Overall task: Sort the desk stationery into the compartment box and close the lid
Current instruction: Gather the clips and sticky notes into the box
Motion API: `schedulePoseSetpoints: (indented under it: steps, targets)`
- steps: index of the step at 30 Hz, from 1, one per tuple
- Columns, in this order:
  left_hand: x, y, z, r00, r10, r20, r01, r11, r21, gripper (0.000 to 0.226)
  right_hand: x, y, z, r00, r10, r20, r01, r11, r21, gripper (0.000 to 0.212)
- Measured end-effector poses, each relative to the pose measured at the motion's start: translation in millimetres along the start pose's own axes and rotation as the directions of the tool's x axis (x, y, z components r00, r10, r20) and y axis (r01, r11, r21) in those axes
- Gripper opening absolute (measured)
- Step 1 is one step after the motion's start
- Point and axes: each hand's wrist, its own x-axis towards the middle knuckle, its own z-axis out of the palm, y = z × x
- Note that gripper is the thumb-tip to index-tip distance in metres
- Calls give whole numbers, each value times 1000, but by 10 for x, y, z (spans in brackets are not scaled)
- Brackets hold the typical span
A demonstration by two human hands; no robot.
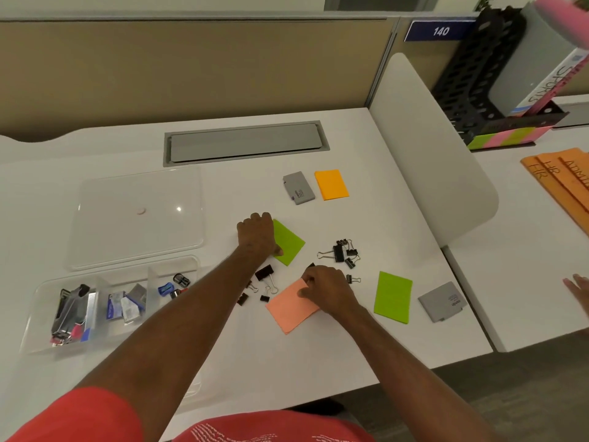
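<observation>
The box (105, 301), clear and lidless, sat at the left of the table (223, 362). Its left compartment held a stapler (68, 311), the middle one small packets (122, 307), and the right one a blue sharpener (165, 289) with other small bits. The clear lid (137, 218) lay flat on the table just behind the box.

The left hand (256, 234) reached over the table's middle, its fingers curled onto the left edge of a green pad (288, 244) with the thumb at the pad's near corner, gripping it. The right hand (325, 287) rested on a pink pad (291, 309), fingers pinching its far edge.

Black clips (342, 252) lay in a loose bunch right of the green pad, more clips (264, 277) between the two arms, and one just beside the right hand. A second green pad (393, 296) and a grey case (441, 301) lay to the right; an orange pad (331, 184) and another grey case (298, 187) sat farther back, side by side.

Another person's hand (578, 290) showed at the right edge.
</observation>
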Motion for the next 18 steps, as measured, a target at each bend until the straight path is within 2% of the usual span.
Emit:
schedulePoseSetpoints:
  steps: [5, 10, 14, 18]
  targets:
    - [-74, -79, 1, 994, 25, -103, -32, 997, -66, 55, -44, 226, -108, 996, 4, -91, 24, 952, 306, 10]
    - [-304, -189, -52, 974, 8, -226, -91, 929, -360, 24, 16, 340, -316, 981, 50, -190, 63, 835, 546, 4]
    - [-593, -372, -45, 939, -78, -335, -115, 846, -520, 20, 33, 281, -482, 976, 121, -180, 67, 625, 778, 6]
    - [-931, -649, -43, 874, -242, -421, -146, 697, -702, 17, -13, 28, -514, 968, 165, -189, 86, 488, 868, 5]
